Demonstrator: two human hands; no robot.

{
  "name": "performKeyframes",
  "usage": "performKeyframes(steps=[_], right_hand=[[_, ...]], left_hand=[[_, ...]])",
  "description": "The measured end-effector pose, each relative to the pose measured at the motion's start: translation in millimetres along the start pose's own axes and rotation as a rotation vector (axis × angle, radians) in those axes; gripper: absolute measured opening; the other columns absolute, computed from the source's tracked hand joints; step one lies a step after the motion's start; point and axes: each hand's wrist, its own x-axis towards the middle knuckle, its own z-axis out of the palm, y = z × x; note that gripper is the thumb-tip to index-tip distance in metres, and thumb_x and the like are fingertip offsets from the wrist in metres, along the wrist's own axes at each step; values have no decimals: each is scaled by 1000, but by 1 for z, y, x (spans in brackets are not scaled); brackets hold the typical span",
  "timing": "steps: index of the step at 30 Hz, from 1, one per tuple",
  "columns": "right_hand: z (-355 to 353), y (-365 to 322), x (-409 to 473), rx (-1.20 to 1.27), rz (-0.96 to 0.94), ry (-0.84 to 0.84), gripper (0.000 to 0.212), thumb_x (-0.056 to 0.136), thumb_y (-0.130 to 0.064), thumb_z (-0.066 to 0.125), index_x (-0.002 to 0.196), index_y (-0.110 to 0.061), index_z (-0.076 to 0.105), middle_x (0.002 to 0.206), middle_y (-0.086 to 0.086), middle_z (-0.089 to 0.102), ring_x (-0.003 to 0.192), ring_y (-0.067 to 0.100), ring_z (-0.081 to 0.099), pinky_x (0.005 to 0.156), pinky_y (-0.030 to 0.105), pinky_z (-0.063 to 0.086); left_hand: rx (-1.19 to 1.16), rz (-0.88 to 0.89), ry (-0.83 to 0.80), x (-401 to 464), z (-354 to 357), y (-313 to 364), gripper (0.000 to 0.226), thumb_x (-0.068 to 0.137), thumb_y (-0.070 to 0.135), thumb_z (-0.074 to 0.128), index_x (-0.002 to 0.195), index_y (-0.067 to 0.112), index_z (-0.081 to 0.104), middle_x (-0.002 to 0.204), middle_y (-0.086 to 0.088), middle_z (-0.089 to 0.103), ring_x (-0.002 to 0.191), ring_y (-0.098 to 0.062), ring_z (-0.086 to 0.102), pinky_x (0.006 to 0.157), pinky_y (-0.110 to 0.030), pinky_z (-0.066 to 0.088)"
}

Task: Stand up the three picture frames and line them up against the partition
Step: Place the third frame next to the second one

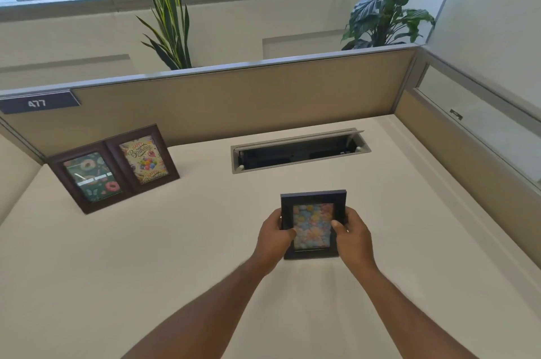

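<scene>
Over the middle of a smooth, cream-coloured desk (175, 256), both hands held a small black frame (313, 197). It was rectangular with a thick, flat border, and its picture showed soft pastel dots in blue, yellow and pink. The left hand (275, 237) gripped its left edge and the right hand (352, 234) its right edge, fingers curled behind and thumbs pressed on the front. The frame was tilted with its face up toward the camera; whether its lower edge touched the desk could not be told.

At the back left, two dark brown wooden frames stood side by side, edges touching, leaning back against the beige fabric partition (234, 98). The doughnut frame (87, 177) on the left held a green picture with pink rings; the birthday frame (146, 159) on the right showed balloons and lettering on yellow. Both had glossy glass fronts.

A long rectangular cable slot (301, 150) with a grey metal rim lay set into the desk, near the partition, behind the held frame. A dark plate reading 477 (38, 103) was fixed to the partition's grey metal top rail.
</scene>
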Motion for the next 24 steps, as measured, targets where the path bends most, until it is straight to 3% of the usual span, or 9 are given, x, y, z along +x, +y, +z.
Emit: performKeyframes(steps=[13,24], right_hand=[[107,-66,58,41,-129,-168,21,98,-17,54,112,-32,52,103,-13,60,92,7,57,50,2,44],[225,-130,131,23,-205,-273,18,95,-12,55,106,-24,59,101,-6,65,89,-1,58,54,7,46]], left_hand=[[-27,64,182,42,-104,34,41,93,-4,57,129,15,59,128,-8,66,119,-28,63,96,-54,56],[-36,162,345,117,-217,58,41,82,-9,56,108,20,65,113,-5,72,109,-23,68,86,-44,62]])
